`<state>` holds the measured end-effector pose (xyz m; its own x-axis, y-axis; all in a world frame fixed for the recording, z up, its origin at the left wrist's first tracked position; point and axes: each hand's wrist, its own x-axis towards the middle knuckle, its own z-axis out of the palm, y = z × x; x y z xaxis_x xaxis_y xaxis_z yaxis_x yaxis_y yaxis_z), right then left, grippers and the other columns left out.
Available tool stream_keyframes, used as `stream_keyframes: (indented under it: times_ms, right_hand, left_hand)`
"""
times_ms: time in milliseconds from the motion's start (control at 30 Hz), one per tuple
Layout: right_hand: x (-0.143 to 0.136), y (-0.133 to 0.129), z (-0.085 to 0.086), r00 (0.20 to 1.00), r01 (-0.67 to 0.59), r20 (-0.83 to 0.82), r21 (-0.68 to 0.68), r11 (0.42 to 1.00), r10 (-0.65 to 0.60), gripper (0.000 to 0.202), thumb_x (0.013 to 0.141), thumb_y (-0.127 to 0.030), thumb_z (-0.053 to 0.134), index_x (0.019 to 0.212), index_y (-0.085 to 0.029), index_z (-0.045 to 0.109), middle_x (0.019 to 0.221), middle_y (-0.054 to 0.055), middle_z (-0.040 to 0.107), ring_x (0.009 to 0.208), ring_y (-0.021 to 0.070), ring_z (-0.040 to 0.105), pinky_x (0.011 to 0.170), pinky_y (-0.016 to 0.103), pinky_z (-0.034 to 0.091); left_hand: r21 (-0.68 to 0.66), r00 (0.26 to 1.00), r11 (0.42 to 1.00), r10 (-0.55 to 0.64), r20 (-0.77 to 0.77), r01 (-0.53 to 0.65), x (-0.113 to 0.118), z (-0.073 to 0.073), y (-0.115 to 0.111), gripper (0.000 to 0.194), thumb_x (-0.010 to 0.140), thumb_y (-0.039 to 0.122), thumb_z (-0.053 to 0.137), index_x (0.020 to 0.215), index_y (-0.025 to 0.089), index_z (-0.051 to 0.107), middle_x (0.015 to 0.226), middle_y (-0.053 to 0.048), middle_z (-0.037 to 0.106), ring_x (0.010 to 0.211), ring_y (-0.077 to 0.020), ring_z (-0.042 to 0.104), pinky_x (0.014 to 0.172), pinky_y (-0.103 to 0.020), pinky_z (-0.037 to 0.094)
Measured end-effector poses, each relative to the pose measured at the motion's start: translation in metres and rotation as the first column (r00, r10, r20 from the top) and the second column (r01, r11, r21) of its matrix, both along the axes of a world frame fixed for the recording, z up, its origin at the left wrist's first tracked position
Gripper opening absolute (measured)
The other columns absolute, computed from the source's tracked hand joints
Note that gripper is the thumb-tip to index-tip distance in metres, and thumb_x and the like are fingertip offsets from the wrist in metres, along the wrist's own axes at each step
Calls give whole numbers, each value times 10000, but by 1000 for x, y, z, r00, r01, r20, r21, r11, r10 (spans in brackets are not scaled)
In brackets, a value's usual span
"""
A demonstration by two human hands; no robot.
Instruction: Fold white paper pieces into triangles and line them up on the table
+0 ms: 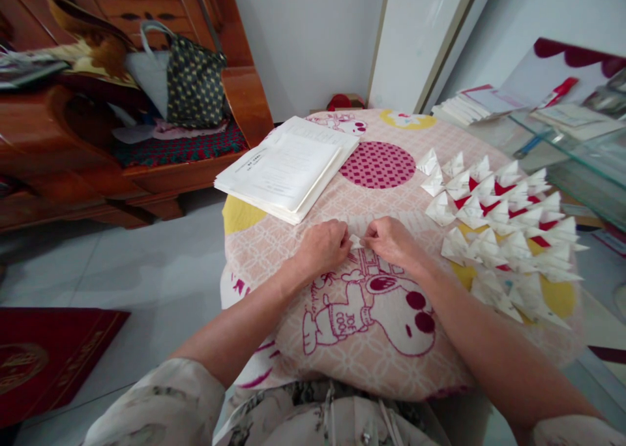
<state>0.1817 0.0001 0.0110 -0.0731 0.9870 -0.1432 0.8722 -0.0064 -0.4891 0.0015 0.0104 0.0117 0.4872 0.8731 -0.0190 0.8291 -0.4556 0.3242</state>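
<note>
Two bare hands meet over a round counter [274,250] covered with a pink patterned cloth [313,315]. The small white paper piece [357,241] lies directly between the left hand [323,245] and the right hand [390,240], just above the printed cartoon dog on the cloth. Both hands are narrow, with fingers drawn together at opposite ends of the piece; the left appears to pinch its near end, though the fingertips are partly hidden and slightly blurred. The right pinches the other end between thumb and fingers. Beyond the left hand, a stack of printed sheets [288,165] rests on the cloth, apart from both hands. To the right of the right hand, well apart from the held piece, stand rows of pointed folded papers [472,211], with red and yellow areas visible among them. Left of the counter, a dark patterned bag [195,84] rests on a wooden bench [156,182]; a red panel [53,361] lies lower left.
</note>
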Motion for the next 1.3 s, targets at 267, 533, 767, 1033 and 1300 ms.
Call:
stream_keyframes:
  times_ms: [267, 533, 767, 1033, 1300]
  right_hand:
    - [1, -3, -3, 999, 10, -38, 28, 1000, -8, 165, 815, -241, 680, 667, -170, 667, 641, 43, 656, 614, 158, 580, 553, 275, 337]
    - [8, -5, -11, 962, 42, -271, 22, 999, -34, 196, 777, -315, 731, 657, -178, 658, 566, 15, 624, 523, 133, 539, 502, 258, 333]
    - [24, -11, -9, 637, -8, -764, -139, 990, -102, 364, 829, -486, 621, 691, -154, 674, 642, 62, 692, 432, 101, 542, 378, 217, 358]
    - [14, -17, 3, 500, -62, -862, -136, 989, -87, 388, 767, -523, 707, 666, -148, 687, 610, 62, 698, 468, 124, 612, 443, 229, 478]
    - [15, -18, -2, 526, -22, -849, -72, 997, -50, 369, 804, -484, 688, 651, -148, 692, 586, 50, 690, 460, 114, 602, 455, 225, 483]
  left_hand:
    - [-152, 988, 988, 57, 142, -35, 5, 0, 16, 118, 807, 257, 673, 837, 151, 714, 789, -46, 703, 725, -158, 618, 668, -260, 433]
    - [-297, 935, 954, 143, 323, -43, 5, -2, 22, 135, 726, 243, 704, 635, 155, 658, 559, 13, 589, 548, -109, 505, 549, -239, 333]
    - [-667, 648, 700, 388, 656, 256, -6, -5, 26, 273, 734, 326, 718, 593, 161, 553, 473, 37, 513, 421, -53, 363, 457, -223, 222]
    - [-688, 550, 659, 469, 691, 304, -6, -3, 23, 265, 723, 303, 736, 607, 147, 556, 480, 36, 513, 425, -35, 361, 455, -218, 202]
    - [-678, 531, 666, 471, 705, 310, -6, -1, 21, 256, 707, 295, 751, 618, 145, 563, 474, 42, 513, 420, -33, 361, 452, -218, 197]
